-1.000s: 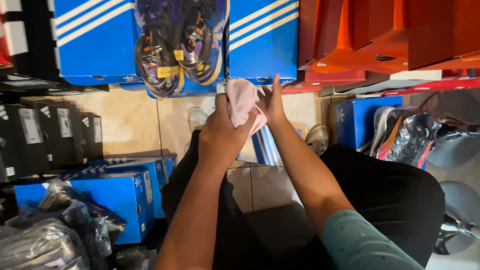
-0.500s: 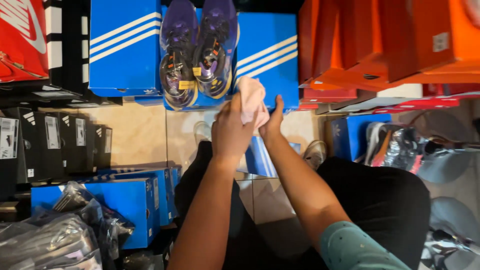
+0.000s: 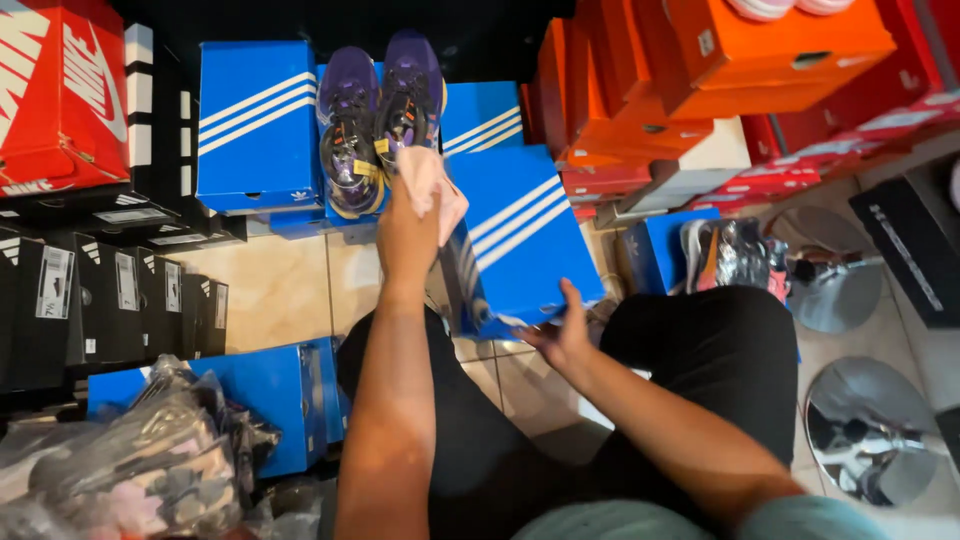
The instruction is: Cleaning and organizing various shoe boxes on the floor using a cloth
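Bare floor tiles [image 3: 275,285] lie open left of the left hand [image 3: 408,235]. Stacked blue boxes [image 3: 258,125], black boxes [image 3: 110,310] and orange boxes [image 3: 700,60] wall in the rest.

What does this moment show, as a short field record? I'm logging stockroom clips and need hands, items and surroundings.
left hand: left hand raised, gripping a pink cloth against the purple sneakers
right hand: right hand open, at the lower edge of a tilted blue striped shoebox
sneakers: a pair, atop blue boxes
surroundings: orange shoeboxes upper right, black boxes left, tiled floor
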